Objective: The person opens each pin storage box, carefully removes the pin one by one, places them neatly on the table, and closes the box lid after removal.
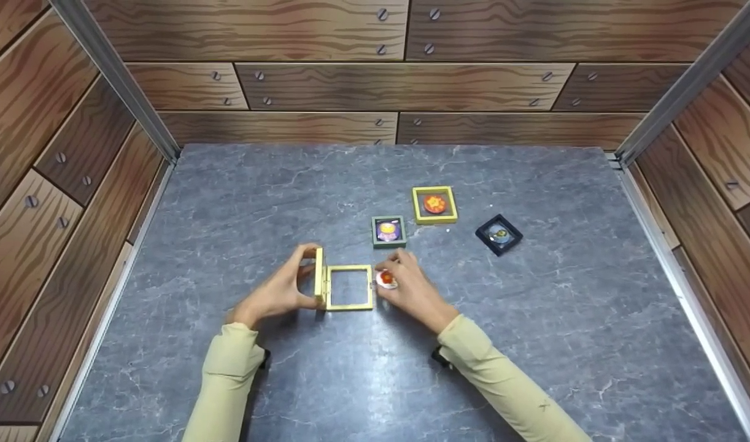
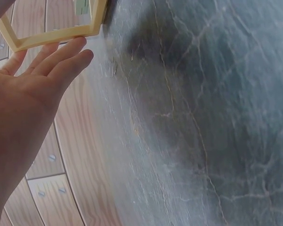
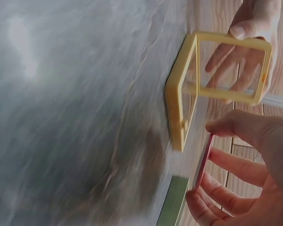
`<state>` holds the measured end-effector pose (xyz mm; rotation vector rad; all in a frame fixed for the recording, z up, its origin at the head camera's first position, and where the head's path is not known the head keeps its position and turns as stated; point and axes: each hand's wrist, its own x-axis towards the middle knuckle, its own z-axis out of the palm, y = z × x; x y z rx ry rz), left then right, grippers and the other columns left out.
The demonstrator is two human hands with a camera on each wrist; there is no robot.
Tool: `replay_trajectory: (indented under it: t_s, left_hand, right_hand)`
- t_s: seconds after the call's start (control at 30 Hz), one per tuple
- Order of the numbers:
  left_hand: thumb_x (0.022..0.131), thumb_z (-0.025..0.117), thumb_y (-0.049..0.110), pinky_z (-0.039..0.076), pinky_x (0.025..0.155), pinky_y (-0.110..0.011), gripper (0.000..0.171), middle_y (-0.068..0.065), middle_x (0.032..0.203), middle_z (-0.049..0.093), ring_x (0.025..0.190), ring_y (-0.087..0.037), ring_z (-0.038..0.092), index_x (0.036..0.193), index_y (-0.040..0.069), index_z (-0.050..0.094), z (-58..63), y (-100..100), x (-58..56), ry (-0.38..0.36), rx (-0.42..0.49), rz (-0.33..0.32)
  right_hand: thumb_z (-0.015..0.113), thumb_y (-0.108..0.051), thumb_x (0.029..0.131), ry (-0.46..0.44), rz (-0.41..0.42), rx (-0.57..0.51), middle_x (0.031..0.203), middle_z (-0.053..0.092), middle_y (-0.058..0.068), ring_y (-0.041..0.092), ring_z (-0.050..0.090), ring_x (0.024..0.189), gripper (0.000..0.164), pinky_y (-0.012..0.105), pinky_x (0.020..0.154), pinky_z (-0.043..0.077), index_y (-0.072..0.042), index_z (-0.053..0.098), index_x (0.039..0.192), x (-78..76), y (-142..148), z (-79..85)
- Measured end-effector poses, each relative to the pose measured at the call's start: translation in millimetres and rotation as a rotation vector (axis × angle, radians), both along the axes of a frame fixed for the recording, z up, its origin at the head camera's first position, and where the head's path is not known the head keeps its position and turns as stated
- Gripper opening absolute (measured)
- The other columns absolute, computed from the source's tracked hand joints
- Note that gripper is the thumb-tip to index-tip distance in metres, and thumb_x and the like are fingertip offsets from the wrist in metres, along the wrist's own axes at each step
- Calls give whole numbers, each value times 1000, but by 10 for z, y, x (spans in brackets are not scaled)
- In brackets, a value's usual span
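Note:
A yellow hinged display frame (image 1: pixel 350 307) stands opened on the table, one half lying flat and the other upright. My left hand (image 1: pixel 278 287) grips the upright half (image 3: pixel 230 96) between thumb and fingers. See-through film spans that half, and the fingers show behind it in the right wrist view. Just right of the flat half, my right hand (image 1: pixel 412 288) pinches a thin round disc (image 1: pixel 385 280), white with a red figure. Seen from the right wrist, the disc (image 3: pixel 205 162) is edge-on with a reddish rim, apart from the frame.
Beyond my right hand lies a small green frame (image 1: pixel 388 245) with a purple and yellow piece. Behind it is another yellow frame (image 1: pixel 436 220) holding an orange-red disc. A black frame (image 1: pixel 511 244) rests farther right, turned cornerwise. Wood-patterned walls (image 1: pixel 399 86) border the grey marbled table (image 1: pixel 277 196).

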<state>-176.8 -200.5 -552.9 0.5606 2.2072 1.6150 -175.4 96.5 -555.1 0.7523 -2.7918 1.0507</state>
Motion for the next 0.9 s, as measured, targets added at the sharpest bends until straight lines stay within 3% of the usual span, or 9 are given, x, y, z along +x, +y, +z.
replay_trajectory:
  t_s: [0.5,0.9]
  left_hand:
    - [72,92,-4,33,131,-49,104,-28,161,36,154,-46,41,153,17,32,-14,11,-3,-15,-21,10]
    - [71,92,-6,32,132,-46,105,-27,161,36,154,-45,41,154,17,32,-20,3,-1,-14,-15,14]
  right_hand:
    - [77,-3,82,-22,-101,21,110,62,17,35,54,108,30,48,94,51,4,76,111,31,350,-62]
    - [78,0,79,10,-162,12,106,60,19,37,55,106,30,51,95,50,6,75,108,59,675,-158]
